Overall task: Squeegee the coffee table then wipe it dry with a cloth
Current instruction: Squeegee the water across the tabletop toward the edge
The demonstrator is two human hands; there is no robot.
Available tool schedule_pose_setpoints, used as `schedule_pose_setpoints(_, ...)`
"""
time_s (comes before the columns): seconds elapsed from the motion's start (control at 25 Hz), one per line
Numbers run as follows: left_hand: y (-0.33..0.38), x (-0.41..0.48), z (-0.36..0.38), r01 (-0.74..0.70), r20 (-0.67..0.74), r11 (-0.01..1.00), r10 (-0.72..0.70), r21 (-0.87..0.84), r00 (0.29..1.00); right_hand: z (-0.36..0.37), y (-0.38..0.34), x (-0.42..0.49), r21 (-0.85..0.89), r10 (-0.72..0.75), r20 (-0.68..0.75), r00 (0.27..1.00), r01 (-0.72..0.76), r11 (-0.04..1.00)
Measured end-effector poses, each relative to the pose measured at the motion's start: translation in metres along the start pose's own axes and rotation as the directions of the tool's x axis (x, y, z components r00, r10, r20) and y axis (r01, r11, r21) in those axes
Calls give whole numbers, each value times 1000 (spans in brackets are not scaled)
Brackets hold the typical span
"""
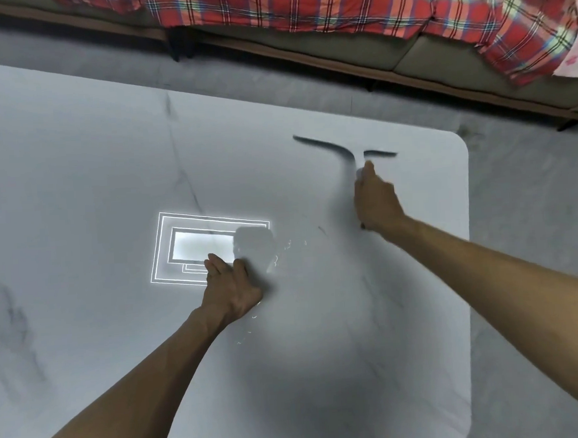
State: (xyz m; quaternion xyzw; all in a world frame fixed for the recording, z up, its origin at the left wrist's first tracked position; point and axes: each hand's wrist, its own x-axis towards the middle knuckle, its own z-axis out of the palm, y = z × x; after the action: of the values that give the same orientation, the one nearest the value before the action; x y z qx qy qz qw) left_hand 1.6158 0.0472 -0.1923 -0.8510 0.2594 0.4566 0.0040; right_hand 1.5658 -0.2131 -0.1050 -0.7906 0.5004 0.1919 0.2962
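Glossy veined coffee table (75,171) bears a rectangular light reflection (194,248), sofa (440,57) beyond.

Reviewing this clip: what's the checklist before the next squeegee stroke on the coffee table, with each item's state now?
1. Grip of right hand on squeegee handle: ok.
2. Blade flat on table: cannot tell, blurred.
3. Path clear of left hand: ok, it rests well to the left.
4. Stray drops by the left hand gone: not ok.
5. Dry cloth ready: cannot tell, none in view.
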Motion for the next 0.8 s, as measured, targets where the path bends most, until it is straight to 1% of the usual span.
schedule_pose_setpoints(0.12, 1, -1, -2, 23, 11, 1000, -23, -10, 1000, 27, 34, -66, -59, 42, 121, 992, -35, 998)
schedule_pose_setpoints(0.2, 0, -2, -5, 52, 22, 998, -51, -40, 998, 32, 53, -106, -102, 64, 222, 973, -42, 994)
schedule_pose_setpoints(0.28, -2, -2, -5, 46, 39, 998, -44, -41, 998, 27, 60, -122, -121, 84, 272, 959, -53, 991)
schedule_pose_setpoints(0.36, -4, -5, -3, 43, 15, 996, -42, -79, 999, 13, 51, -112, -140, 41, 234, 971, -8, 990)
schedule_pose_setpoints(0.4, -6, -8, -2, 33, -45, 992, -38, -120, 998, 5, 42, -98, -132, -13, 178, 984, 37, 991)
schedule_pose_setpoints(0.48, -13, -17, 1, 5, -240, 974, -61, -228, 969, -11, 12, -58, -76, -119, 56, 991, 123, 990)
schedule_pose_setpoints(0.52, -18, -25, 2, 7, -313, 958, -100, -287, 944, -16, -4, -36, -44, -137, 4, 990, 138, 990)
schedule_pose_setpoints(0.56, -23, -31, 4, 5, -368, 939, -139, -343, 919, -19, -19, -17, -4, -122, -35, 992, 122, 993)
schedule_pose_setpoints(0.64, -38, -46, 15, 3, -407, 924, -171, -382, 897, -15, -41, 5, 77, -67, -54, 996, 71, 994)
schedule_pose_setpoints(0.68, -47, -55, 23, 20, -415, 920, -195, -391, 889, -6, -46, 8, 85, -60, -53, 997, 64, 994)
schedule_pose_setpoints(0.72, -54, -63, 32, 58, -408, 912, -238, -407, 881, 7, -49, 5, 64, -70, -50, 996, 73, 995)
schedule_pose_setpoints(0.8, -64, -77, 51, 129, -368, 890, -308, -437, 878, 37, -38, -14, -54, -165, -26, 986, 163, 985)
